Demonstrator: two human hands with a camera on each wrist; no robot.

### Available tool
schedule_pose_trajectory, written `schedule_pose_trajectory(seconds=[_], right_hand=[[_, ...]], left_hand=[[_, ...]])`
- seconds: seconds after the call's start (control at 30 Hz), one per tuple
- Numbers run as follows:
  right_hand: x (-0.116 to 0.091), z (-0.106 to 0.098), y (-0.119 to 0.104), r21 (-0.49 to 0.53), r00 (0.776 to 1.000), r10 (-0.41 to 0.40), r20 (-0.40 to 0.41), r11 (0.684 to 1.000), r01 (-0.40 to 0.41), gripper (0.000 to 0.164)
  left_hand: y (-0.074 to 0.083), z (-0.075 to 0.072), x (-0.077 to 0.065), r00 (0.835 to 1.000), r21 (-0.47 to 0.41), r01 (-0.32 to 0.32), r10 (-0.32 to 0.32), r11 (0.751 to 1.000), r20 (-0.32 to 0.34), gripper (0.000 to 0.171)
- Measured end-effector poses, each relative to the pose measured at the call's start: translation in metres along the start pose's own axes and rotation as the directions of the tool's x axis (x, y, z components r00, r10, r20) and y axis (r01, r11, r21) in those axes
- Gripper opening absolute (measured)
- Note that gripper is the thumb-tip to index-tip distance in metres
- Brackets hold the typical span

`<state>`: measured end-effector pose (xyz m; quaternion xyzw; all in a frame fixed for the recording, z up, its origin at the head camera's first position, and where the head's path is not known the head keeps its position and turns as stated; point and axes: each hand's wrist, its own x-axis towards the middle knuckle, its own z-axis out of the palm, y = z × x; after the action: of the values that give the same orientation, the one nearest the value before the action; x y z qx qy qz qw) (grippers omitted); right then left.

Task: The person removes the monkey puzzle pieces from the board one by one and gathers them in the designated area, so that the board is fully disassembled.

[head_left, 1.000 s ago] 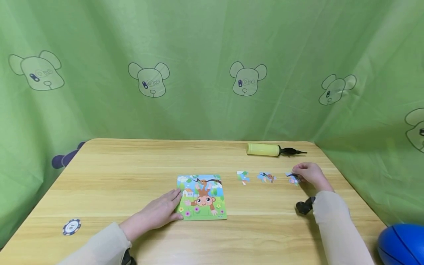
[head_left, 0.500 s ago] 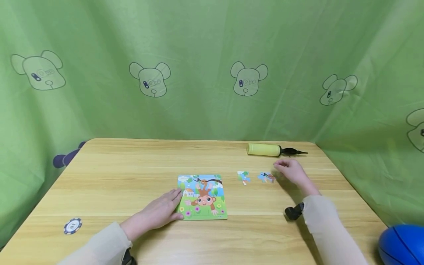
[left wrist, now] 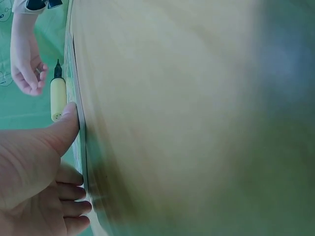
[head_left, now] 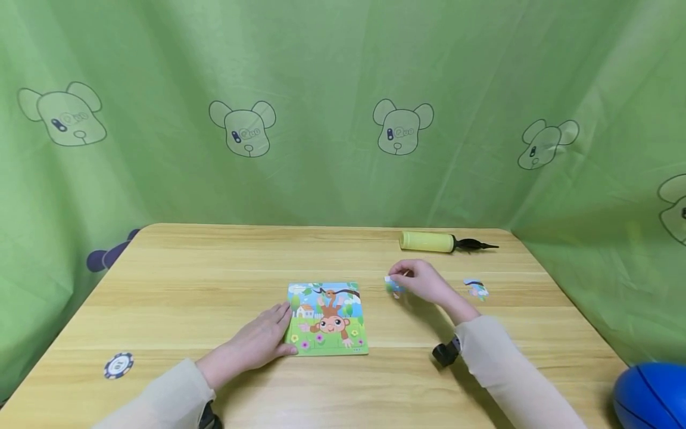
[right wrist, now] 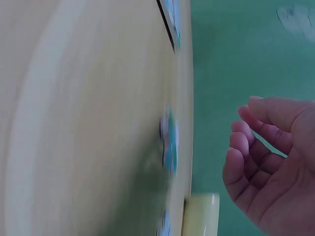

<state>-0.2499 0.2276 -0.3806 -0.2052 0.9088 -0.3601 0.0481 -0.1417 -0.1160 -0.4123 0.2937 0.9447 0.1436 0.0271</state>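
A square monkey puzzle (head_left: 328, 320) lies on the wooden table. My left hand (head_left: 261, 339) rests flat against its left side; in the left wrist view the thumb and fingers of the left hand (left wrist: 44, 167) meet the edge. My right hand (head_left: 420, 281) hovers over a loose jigsaw piece (head_left: 393, 288), partly covering it. In the right wrist view, the right hand (right wrist: 270, 157) is loosely curled with nothing visible in it, and a jigsaw piece (right wrist: 170, 142) lies apart from it on the table. Another jigsaw piece (head_left: 476, 289) sits farther right. The middle piece is hidden behind the hand.
A yellow hand pump (head_left: 427, 242) with a black nozzle lies near the back edge. A poker chip (head_left: 118, 366) is at the front left. The blue ball (head_left: 651, 394) is at the lower right. A green curtain (head_left: 321, 179) surrounds the table.
My right hand has moved left from the rightmost jigsaw piece, past the middle one, to above the leftmost one. The rightmost piece is back in sight. My left hand has stayed by the puzzle.
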Motion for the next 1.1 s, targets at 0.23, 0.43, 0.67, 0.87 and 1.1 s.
schedule_pose_trajectory(seconds=[0.23, 0.43, 0.67, 0.87, 1.1], right_hand=[[0.011, 0.037, -0.031, -0.008, 0.989, -0.104, 0.106, 0.994, 0.106, 0.013], [0.015, 0.067, -0.051, -0.008, 0.967, -0.145, 0.210, 0.989, 0.150, 0.016], [0.019, 0.091, -0.070, -0.017, 0.937, -0.186, 0.295, 0.980, 0.199, 0.025], [0.026, 0.106, -0.083, -0.130, 0.923, -0.193, 0.334, 0.960, 0.248, 0.026], [0.029, 0.116, -0.096, -0.287, 0.925, -0.125, 0.360, 0.928, 0.237, 0.044]], left_hand=[[0.001, -0.001, 0.001, 1.000, -0.010, 0.027, -0.027, 1.000, 0.013, 0.077], [0.001, 0.000, 0.002, 0.999, -0.003, 0.033, -0.033, 0.999, 0.021, 0.078], [0.000, 0.001, 0.005, 0.998, -0.004, 0.046, -0.046, 0.999, 0.032, 0.080], [0.001, -0.001, 0.004, 0.998, -0.022, 0.055, -0.054, 0.998, 0.038, 0.080], [0.001, -0.003, 0.006, 0.998, -0.006, 0.046, -0.046, 0.999, 0.046, 0.080]])
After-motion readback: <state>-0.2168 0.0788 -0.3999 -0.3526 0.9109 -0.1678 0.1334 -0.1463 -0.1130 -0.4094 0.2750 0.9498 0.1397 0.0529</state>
